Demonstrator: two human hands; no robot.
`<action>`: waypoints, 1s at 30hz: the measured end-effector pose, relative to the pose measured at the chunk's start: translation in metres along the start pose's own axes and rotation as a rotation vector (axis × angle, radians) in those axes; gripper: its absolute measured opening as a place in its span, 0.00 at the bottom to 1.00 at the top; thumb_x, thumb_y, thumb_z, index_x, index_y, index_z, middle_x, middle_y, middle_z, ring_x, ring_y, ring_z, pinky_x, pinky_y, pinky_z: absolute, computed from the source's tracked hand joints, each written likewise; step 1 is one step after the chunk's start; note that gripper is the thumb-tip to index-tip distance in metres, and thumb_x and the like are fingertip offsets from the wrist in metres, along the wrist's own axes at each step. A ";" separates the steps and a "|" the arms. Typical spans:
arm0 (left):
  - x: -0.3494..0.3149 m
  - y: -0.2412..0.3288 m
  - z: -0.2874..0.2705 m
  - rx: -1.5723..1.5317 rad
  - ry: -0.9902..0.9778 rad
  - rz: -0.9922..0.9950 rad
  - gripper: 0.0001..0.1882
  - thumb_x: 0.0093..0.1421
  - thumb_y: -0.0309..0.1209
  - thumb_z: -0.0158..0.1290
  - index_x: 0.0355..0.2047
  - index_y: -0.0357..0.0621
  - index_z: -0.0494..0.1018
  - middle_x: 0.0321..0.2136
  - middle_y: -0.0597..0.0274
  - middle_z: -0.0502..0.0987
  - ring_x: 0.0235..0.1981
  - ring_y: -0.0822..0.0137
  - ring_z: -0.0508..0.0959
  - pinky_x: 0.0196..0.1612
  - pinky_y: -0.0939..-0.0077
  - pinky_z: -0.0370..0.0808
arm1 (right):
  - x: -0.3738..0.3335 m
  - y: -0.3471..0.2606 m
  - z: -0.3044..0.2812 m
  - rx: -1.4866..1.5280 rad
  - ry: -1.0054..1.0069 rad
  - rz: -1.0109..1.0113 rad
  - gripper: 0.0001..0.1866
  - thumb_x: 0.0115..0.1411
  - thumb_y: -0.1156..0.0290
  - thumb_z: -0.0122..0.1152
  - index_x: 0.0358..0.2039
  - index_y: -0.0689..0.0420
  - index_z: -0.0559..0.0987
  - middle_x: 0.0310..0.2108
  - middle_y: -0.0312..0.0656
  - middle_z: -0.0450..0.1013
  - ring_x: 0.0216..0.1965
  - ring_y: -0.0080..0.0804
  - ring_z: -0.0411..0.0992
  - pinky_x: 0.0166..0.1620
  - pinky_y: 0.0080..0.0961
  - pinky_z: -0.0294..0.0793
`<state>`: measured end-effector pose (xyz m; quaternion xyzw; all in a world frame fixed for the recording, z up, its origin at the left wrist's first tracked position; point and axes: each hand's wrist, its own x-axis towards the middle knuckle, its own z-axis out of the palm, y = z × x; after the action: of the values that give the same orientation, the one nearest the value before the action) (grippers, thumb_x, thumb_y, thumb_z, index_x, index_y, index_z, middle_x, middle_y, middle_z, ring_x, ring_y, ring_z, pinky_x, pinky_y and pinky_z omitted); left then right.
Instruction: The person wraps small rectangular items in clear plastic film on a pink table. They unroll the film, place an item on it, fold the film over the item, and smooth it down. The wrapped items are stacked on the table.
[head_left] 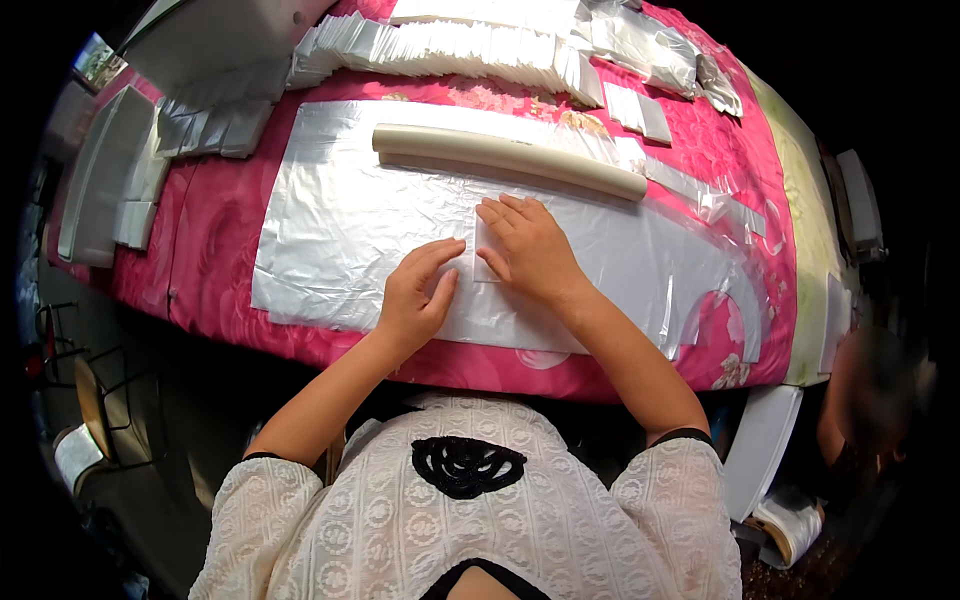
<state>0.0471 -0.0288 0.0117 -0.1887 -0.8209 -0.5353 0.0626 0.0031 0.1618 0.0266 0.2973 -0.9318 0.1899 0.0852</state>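
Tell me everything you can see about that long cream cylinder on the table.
The long cream cylinder looks smooth and rigid, perhaps plastic. It lies on its side across shiny plastic sheeting, slanting down to the right in the picture. Whether it is hollow doesn't show. The right hand is closer than the left hand, and neither touches it.

Dim floor (165, 515), probably a chair (90, 405).

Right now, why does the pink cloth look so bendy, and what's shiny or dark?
Head view: the fisheye lens seems to bow the cloth's edge; same head view: glare glints off the crinkled plastic, mostly at left; head view again: the picture's corners are black.
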 end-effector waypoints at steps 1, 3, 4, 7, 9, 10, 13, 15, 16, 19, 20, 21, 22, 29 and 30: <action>-0.013 0.005 -0.014 -0.060 -0.037 -0.062 0.12 0.55 0.20 0.48 0.41 0.34 0.73 0.40 0.53 0.76 0.43 0.58 0.75 0.48 0.72 0.70 | 0.003 0.000 0.015 0.005 -0.006 -0.028 0.28 0.54 0.59 0.56 0.52 0.61 0.67 0.53 0.51 0.65 0.57 0.44 0.59 0.59 0.39 0.54; -0.043 0.007 -0.040 -0.297 -0.161 -0.382 0.08 0.57 0.22 0.48 0.34 0.32 0.76 0.32 0.55 0.79 0.35 0.63 0.79 0.41 0.76 0.74 | 0.002 -0.012 0.035 -0.036 -0.094 0.054 0.35 0.58 0.50 0.48 0.59 0.61 0.59 0.62 0.53 0.52 0.64 0.46 0.46 0.63 0.44 0.42; -0.059 0.006 -0.054 -0.463 -0.238 -0.647 0.09 0.59 0.24 0.47 0.33 0.32 0.76 0.31 0.56 0.79 0.33 0.67 0.79 0.39 0.78 0.74 | 0.003 -0.025 0.035 -0.026 -0.131 0.116 0.37 0.59 0.48 0.45 0.60 0.60 0.57 0.63 0.53 0.47 0.65 0.47 0.41 0.64 0.45 0.37; -0.106 0.006 -0.085 -0.553 -0.398 -0.997 0.11 0.60 0.30 0.49 0.33 0.32 0.75 0.31 0.53 0.79 0.33 0.67 0.79 0.36 0.77 0.76 | 0.000 -0.064 0.044 0.084 -0.209 0.209 0.40 0.59 0.41 0.39 0.62 0.60 0.53 0.65 0.55 0.40 0.67 0.50 0.34 0.64 0.47 0.30; -0.136 0.007 -0.080 -0.546 -0.244 -1.125 0.12 0.60 0.30 0.50 0.37 0.32 0.74 0.33 0.52 0.78 0.36 0.66 0.79 0.37 0.77 0.76 | -0.008 -0.099 0.049 0.171 -0.272 0.210 0.41 0.59 0.42 0.39 0.63 0.60 0.51 0.65 0.56 0.39 0.67 0.49 0.33 0.64 0.47 0.30; -0.150 0.006 -0.077 -0.627 -0.135 -1.151 0.12 0.60 0.30 0.50 0.38 0.32 0.74 0.35 0.51 0.78 0.37 0.66 0.78 0.38 0.77 0.75 | -0.014 -0.116 0.054 0.264 -0.286 0.153 0.40 0.60 0.43 0.40 0.63 0.60 0.50 0.65 0.56 0.38 0.67 0.49 0.32 0.64 0.48 0.29; -0.162 0.005 -0.068 -0.848 0.067 -1.099 0.10 0.60 0.26 0.48 0.36 0.31 0.74 0.33 0.51 0.78 0.34 0.67 0.78 0.36 0.78 0.75 | -0.027 -0.160 0.063 0.513 -0.393 0.035 0.38 0.61 0.46 0.40 0.63 0.60 0.48 0.65 0.56 0.37 0.67 0.51 0.29 0.63 0.50 0.28; -0.158 0.002 -0.072 -0.498 -0.055 -1.073 0.09 0.58 0.27 0.50 0.34 0.31 0.74 0.32 0.56 0.78 0.33 0.72 0.77 0.34 0.81 0.73 | -0.027 -0.172 0.062 0.552 -0.513 -0.004 0.38 0.62 0.48 0.39 0.64 0.59 0.46 0.65 0.56 0.35 0.67 0.53 0.28 0.63 0.50 0.27; -0.152 0.001 -0.074 -0.321 -0.111 -1.049 0.09 0.58 0.27 0.51 0.33 0.31 0.74 0.31 0.59 0.78 0.32 0.75 0.76 0.33 0.83 0.72 | -0.030 -0.172 0.067 0.599 -0.421 -0.011 0.34 0.61 0.53 0.44 0.62 0.59 0.52 0.65 0.57 0.37 0.66 0.54 0.30 0.63 0.51 0.29; -0.139 0.012 -0.078 -0.093 -0.263 -0.821 0.07 0.52 0.25 0.56 0.30 0.33 0.74 0.27 0.62 0.78 0.29 0.80 0.74 0.29 0.83 0.70 | -0.025 -0.148 0.054 0.438 -0.330 -0.254 0.29 0.56 0.58 0.52 0.56 0.59 0.63 0.64 0.55 0.43 0.67 0.53 0.33 0.63 0.52 0.29; -0.113 0.037 -0.083 0.199 -0.396 -0.706 0.07 0.48 0.22 0.55 0.29 0.37 0.75 0.26 0.57 0.79 0.27 0.70 0.79 0.30 0.78 0.73 | -0.024 -0.133 0.052 0.518 -0.216 -0.344 0.18 0.52 0.64 0.56 0.43 0.58 0.73 0.59 0.52 0.55 0.65 0.49 0.42 0.63 0.51 0.37; -0.103 0.040 -0.080 0.215 -0.329 -0.531 0.08 0.46 0.22 0.56 0.30 0.38 0.75 0.27 0.56 0.79 0.27 0.67 0.79 0.31 0.77 0.74 | -0.021 -0.120 0.044 0.508 -0.190 -0.395 0.14 0.51 0.66 0.56 0.37 0.58 0.74 0.54 0.49 0.60 0.62 0.48 0.47 0.62 0.47 0.44; -0.096 0.042 -0.078 0.230 -0.261 -0.357 0.09 0.45 0.22 0.57 0.30 0.38 0.75 0.28 0.54 0.78 0.28 0.65 0.79 0.32 0.76 0.74 | -0.016 -0.103 0.034 0.500 -0.165 -0.446 0.10 0.49 0.68 0.57 0.32 0.58 0.75 0.49 0.47 0.64 0.59 0.47 0.53 0.60 0.43 0.50; -0.069 0.047 -0.064 0.159 -0.160 -0.082 0.13 0.43 0.20 0.56 0.33 0.38 0.74 0.36 0.50 0.77 0.36 0.54 0.78 0.39 0.69 0.74 | 0.021 0.100 -0.069 0.925 0.225 0.542 0.07 0.54 0.76 0.59 0.34 0.61 0.77 0.30 0.37 0.75 0.35 0.23 0.71 0.39 0.20 0.70; -0.070 0.043 -0.063 0.161 -0.154 -0.078 0.14 0.43 0.20 0.56 0.34 0.39 0.74 0.36 0.51 0.77 0.35 0.55 0.78 0.38 0.69 0.75 | 0.024 0.143 -0.077 1.078 0.397 0.603 0.10 0.56 0.75 0.59 0.38 0.65 0.75 0.33 0.37 0.75 0.34 0.18 0.71 0.38 0.16 0.71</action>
<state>0.1214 -0.0874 0.0540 -0.1918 -0.8704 -0.4533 -0.0066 -0.0970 0.2878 0.0605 -0.0170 -0.7148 0.6981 0.0377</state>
